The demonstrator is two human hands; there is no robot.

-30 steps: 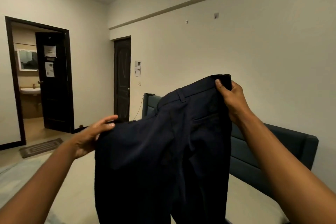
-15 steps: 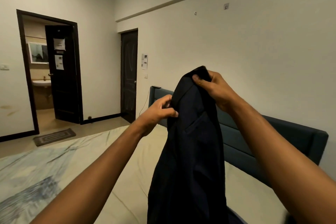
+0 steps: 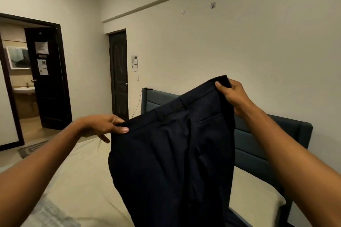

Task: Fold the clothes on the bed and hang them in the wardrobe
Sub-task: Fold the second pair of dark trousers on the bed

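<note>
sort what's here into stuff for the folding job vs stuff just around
Job:
trousers, held up by the waistband
left hand, pinching one end
right hand, gripping the other end
bed, below them

Just around:
headboard
closed door
bathroom doorway with sink
mat
wall notice

Dark navy trousers [image 3: 173,156] held up by the waistband over a cream-sheeted bed [image 3: 83,180], left hand [image 3: 103,125] pinching one end, right hand [image 3: 232,94] gripping the other, higher, dark green headboard [image 3: 258,145] behind, closed dark door [image 3: 119,73] beyond.
</note>
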